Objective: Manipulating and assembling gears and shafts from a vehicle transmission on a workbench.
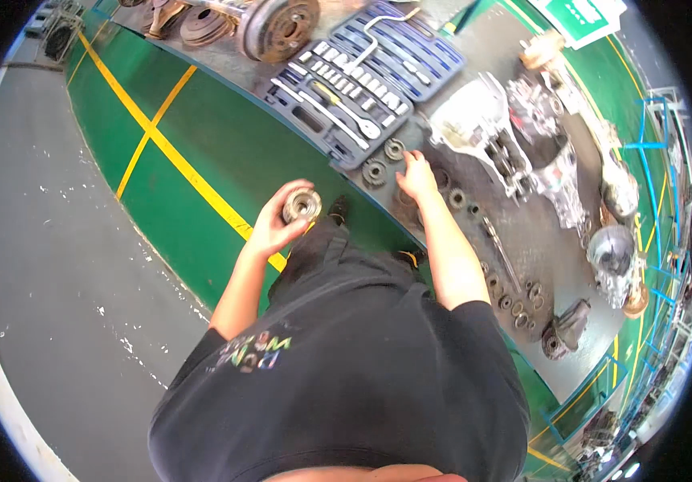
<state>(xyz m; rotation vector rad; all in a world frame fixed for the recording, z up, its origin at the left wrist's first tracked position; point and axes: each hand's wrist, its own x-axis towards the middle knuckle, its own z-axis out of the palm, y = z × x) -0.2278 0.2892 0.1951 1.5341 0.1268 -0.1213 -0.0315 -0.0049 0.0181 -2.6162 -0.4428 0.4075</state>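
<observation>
My left hand [274,225] holds a round metal ring-shaped part [302,206] with a central bore, raised over the green floor beside the bench. My right hand [413,173] is over the bench edge with fingers slightly curled and apart, just right of a small gear [394,149]. A toothed gear [375,172] lies left of that hand, below an open grey socket-tool case [346,112]. More gears [457,197], rings [518,317] and a long metal shaft [502,252] lie on the bench beside my right forearm.
The steel bench [547,365] bears a cast gearbox housing [470,120], other metal castings [615,261], a conical casting [563,329] and rusty brake drums [277,24]. Blue railings [657,201] stand at right. Green floor [185,145] with yellow lines borders grey floor [57,281].
</observation>
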